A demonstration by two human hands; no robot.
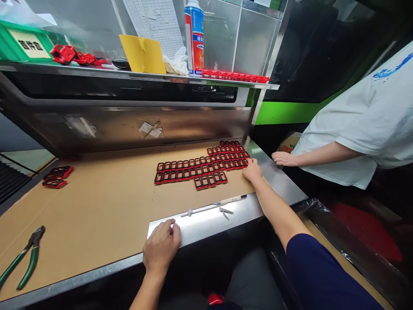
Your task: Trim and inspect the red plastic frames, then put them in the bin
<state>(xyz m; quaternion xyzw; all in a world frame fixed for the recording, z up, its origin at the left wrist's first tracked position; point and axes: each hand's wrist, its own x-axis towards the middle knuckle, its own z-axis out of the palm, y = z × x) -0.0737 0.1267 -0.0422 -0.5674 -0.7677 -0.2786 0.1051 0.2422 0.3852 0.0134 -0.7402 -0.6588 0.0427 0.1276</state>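
My right hand (252,171) reaches to the right end of several rows of small red and black plastic frames (180,170). Its fingers are bent together at the end frame of a row; the hand partly hides that frame. At the table's front edge, my left hand (161,243) rests on the metal strip (206,224), fingers loosely bent and thumb apart, with nothing visible between them. To the right of it lie a thin white rod-like tool with a black end (214,204) and a few small metal pieces (226,212).
Green-handled cutting pliers (30,256) lie at the left front. More red and black frames (57,177) sit at the left back. Overhead, a shelf (129,75) bears a spray can (194,41), a green bin (24,43) and red parts. Another person's hand (285,158) is at the right.
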